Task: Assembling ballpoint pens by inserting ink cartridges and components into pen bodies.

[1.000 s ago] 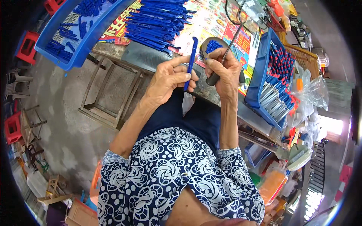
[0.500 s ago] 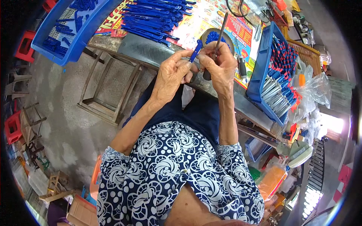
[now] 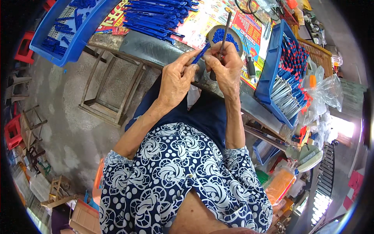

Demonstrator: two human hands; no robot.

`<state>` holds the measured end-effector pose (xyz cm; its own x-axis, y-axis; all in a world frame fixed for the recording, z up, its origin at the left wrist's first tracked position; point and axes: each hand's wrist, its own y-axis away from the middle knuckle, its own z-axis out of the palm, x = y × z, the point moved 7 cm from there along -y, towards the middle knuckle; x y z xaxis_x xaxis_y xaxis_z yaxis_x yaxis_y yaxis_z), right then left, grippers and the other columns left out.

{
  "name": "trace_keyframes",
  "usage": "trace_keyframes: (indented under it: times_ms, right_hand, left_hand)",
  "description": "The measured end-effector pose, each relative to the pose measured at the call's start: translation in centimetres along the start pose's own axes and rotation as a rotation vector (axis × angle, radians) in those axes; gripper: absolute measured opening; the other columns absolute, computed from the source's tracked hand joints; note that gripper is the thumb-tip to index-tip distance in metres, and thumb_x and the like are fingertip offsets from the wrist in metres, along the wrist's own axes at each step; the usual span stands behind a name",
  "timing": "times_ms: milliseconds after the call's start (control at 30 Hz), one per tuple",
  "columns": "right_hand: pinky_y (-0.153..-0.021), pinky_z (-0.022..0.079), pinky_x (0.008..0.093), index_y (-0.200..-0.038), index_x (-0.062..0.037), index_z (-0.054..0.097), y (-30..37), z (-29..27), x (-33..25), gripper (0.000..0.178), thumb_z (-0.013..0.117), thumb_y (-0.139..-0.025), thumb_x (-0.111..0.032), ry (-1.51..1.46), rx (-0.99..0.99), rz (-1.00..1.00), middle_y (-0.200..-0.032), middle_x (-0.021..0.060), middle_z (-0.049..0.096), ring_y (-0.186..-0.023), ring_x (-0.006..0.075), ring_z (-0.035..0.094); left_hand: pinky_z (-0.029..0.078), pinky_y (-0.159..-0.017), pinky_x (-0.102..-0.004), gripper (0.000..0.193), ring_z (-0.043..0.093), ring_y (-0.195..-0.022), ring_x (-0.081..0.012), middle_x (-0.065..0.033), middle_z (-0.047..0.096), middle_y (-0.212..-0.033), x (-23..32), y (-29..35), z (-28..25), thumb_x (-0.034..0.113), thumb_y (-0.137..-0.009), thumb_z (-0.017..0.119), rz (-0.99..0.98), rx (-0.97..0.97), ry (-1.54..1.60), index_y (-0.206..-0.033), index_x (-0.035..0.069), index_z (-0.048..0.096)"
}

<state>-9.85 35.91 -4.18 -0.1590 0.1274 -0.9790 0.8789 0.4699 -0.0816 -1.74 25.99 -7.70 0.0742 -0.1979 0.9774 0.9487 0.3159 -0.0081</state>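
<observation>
My left hand (image 3: 175, 80) is closed round a slim blue plastic piece (image 3: 200, 54), which points up and right toward the other hand. My right hand (image 3: 226, 70) grips a screwdriver-like tool, its thin metal shaft (image 3: 227, 27) rising above the fingers and part of its dark handle showing below. The fingertips of both hands are close together at the bench edge. Just beyond them lies a shallow dish holding tiny blue parts (image 3: 226, 38). A stack of long blue plastic pieces (image 3: 156, 17) lies farther back on the left. Fingers hide what the right fingertips pinch besides the tool.
A black-handled screwdriver (image 3: 250, 66) lies on printed paper (image 3: 247, 29). At right stands a blue tray (image 3: 266, 78) of blue, red and silver rods. A blue basket (image 3: 80, 52) with loose blue pieces is at far left. A wooden stool frame (image 3: 99, 111) stands on the floor.
The blue piece has turned and now lies more slanted, its broad face less visible. My left hand has shifted slightly, its fingers more curled. My right hand still grips the tool.
</observation>
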Motion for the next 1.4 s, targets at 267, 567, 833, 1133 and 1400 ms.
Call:
trace_keyframes:
  times_ms: [267,567,833,1133,1400]
  right_hand:
    - [-0.051,0.041,0.0214,-0.089,-0.0008,0.047,0.1,0.1,0.0,0.020,0.061,-0.074,-0.001,0.000,-0.009,0.025,-0.075,0.0055,0.054,-0.058,0.0090,0.050]
    - [-0.051,0.040,0.0206,-0.088,-0.0017,0.048,0.0,-0.2,0.6,0.021,0.062,-0.073,-0.005,-0.081,-0.058,0.063,-0.069,0.0042,0.052,-0.056,0.0087,0.049]
    - [-0.052,0.039,0.0207,-0.087,-0.0012,0.048,0.2,0.2,0.2,0.019,0.061,-0.074,-0.005,-0.008,-0.032,0.075,-0.070,0.0049,0.053,-0.056,0.0090,0.049]
    - [-0.068,0.041,0.0282,-0.088,0.0031,0.048,-0.5,1.9,0.0,0.010,0.045,-0.083,-0.005,-0.345,-0.142,0.068,-0.077,0.0114,0.054,-0.068,0.0156,0.051]
    - [-0.081,0.044,0.0335,-0.097,-0.0001,0.043,0.9,4.6,-2.4,0.011,0.046,-0.087,-0.002,-0.247,-0.179,-0.195,-0.103,0.0164,0.052,-0.090,0.0214,0.057]
  left_hand:
    - [0.039,-0.056,-0.0169,0.032,0.044,-0.064,-0.0030,-0.0028,0.058,-0.088,0.0,0.0,-0.1,0.000,-0.084,0.051,0.080,0.016,-0.007,-0.116,0.000,0.051]
    - [0.041,-0.054,-0.0224,0.026,0.047,-0.061,-0.0083,-0.0088,0.058,-0.082,0.1,0.2,0.2,-0.002,-0.080,0.051,0.188,0.017,-0.097,-0.106,-0.004,0.055]
    - [0.041,-0.054,-0.0219,0.026,0.046,-0.060,-0.0075,-0.0078,0.057,-0.083,-0.2,0.5,0.2,-0.003,-0.081,0.048,0.165,0.030,-0.121,-0.107,-0.004,0.053]
    - [0.038,-0.049,-0.0172,0.020,0.045,-0.055,-0.0041,-0.0055,0.056,-0.072,-1.2,2.0,-2.3,-0.003,-0.082,0.044,-0.161,0.053,0.280,-0.101,-0.005,0.047]
    - [0.038,-0.042,-0.0200,0.012,0.047,-0.051,-0.0084,-0.0130,0.057,-0.070,-2.8,3.2,-4.0,-0.006,-0.078,0.043,-0.256,0.112,0.252,-0.089,-0.002,0.039]
